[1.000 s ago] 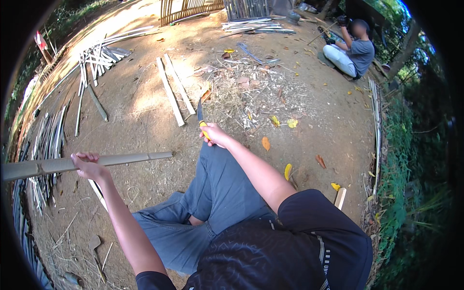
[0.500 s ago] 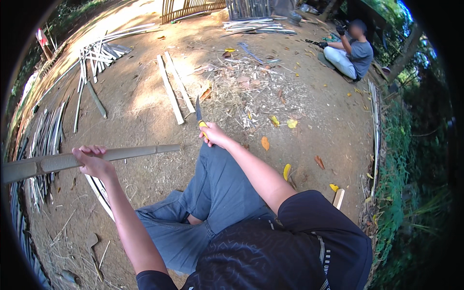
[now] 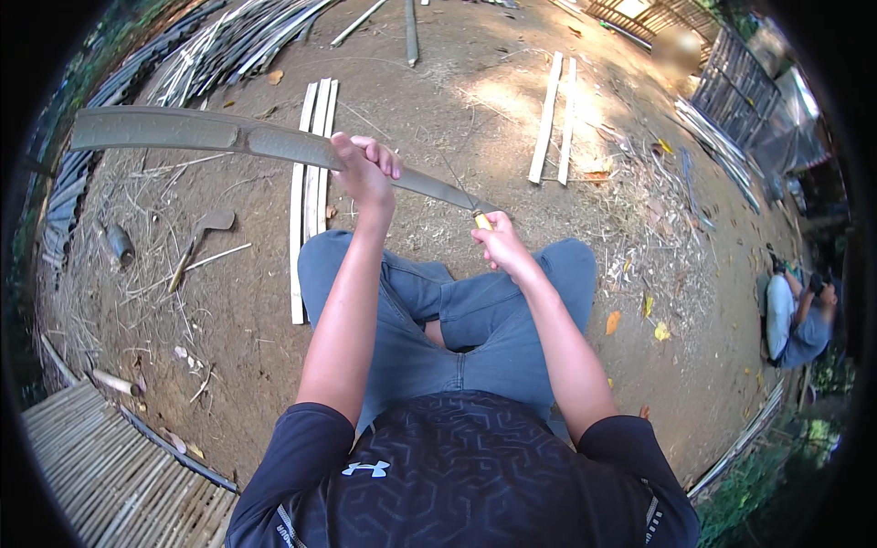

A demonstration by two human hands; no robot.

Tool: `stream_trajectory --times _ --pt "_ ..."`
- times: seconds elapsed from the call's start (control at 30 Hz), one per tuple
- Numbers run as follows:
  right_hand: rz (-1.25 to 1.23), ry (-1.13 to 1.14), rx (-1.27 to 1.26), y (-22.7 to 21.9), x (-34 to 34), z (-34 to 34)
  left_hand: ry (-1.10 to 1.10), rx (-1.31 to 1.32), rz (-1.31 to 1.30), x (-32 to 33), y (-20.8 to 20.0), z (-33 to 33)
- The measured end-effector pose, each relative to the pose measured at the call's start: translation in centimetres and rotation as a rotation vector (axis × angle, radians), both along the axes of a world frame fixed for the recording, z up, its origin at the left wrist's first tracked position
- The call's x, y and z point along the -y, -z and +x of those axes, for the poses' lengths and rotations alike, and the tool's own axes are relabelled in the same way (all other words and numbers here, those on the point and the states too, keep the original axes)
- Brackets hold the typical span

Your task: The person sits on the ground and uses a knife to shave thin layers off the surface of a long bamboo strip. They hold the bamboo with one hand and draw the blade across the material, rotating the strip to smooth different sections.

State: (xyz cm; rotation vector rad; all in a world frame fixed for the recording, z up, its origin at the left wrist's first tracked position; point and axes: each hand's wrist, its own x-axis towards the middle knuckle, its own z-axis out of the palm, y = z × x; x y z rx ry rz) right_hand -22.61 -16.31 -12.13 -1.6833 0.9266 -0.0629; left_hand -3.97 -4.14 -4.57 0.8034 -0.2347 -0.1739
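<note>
My left hand (image 3: pixel 367 173) is closed around a long grey-green split bamboo strip (image 3: pixel 183 131), held raised across my front with its wide end to the far left. My right hand (image 3: pixel 502 242) grips a knife by its yellow handle (image 3: pixel 481 219). The thin dark knife blade (image 3: pixel 459 186) points up and left, meeting the narrow right end of the strip; whether it bites into the bamboo I cannot tell. Beneath the strip, beside my left knee, several pale split bamboo slats (image 3: pixel 309 196) lie on the ground.
Two pale slats (image 3: pixel 546 119) lie ahead, near scattered shavings (image 3: pixel 630 205). A curved-blade tool (image 3: pixel 203 242) and a dark bottle (image 3: pixel 119 242) rest at left. Bundled strips (image 3: pixel 219 59) are piled far left, a bamboo-slat platform (image 3: pixel 128 475) near left. Another person (image 3: pixel 799 315) sits far right.
My view has turned to the left. My right hand has brought the knife over to the strip's narrow end, which was apart from it before. The left hand keeps its hold.
</note>
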Motion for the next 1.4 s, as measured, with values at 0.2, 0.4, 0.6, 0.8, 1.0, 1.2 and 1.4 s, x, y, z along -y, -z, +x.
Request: stream_trajectory --times 0.2,0.4,0.6,0.8,1.0,1.2,1.4 --pt "-0.403 -0.164 -0.021 1.8 -3.9 3.0 0.024 -0.004 0.066 -2.7 1.7 0.4" --pt "-0.469 -0.279 -0.145 2.7 -3.6 3.8 0.025 -0.068 0.031 -5.4 3.9 0.8" --pt "-0.481 -0.211 -0.363 8.9 -1.5 3.7 -0.057 -0.258 -0.080 -8.8 8.7 3.4" --pt "-0.442 -0.140 -0.369 9.8 -3.9 4.3 -0.078 -0.314 -0.100 -10.1 10.5 4.0" --pt "-0.478 -0.236 -0.415 10.7 -2.1 4.7 -0.118 -0.263 -0.048 -9.7 10.2 3.7" --pt "-0.488 -0.283 -0.469 10.6 -0.2 4.2 -0.149 -0.274 -0.043 -10.1 10.5 4.4" --pt "-0.408 -0.180 -0.495 14.8 5.3 1.2 0.021 -0.253 -0.057 -9.4 9.7 3.8"
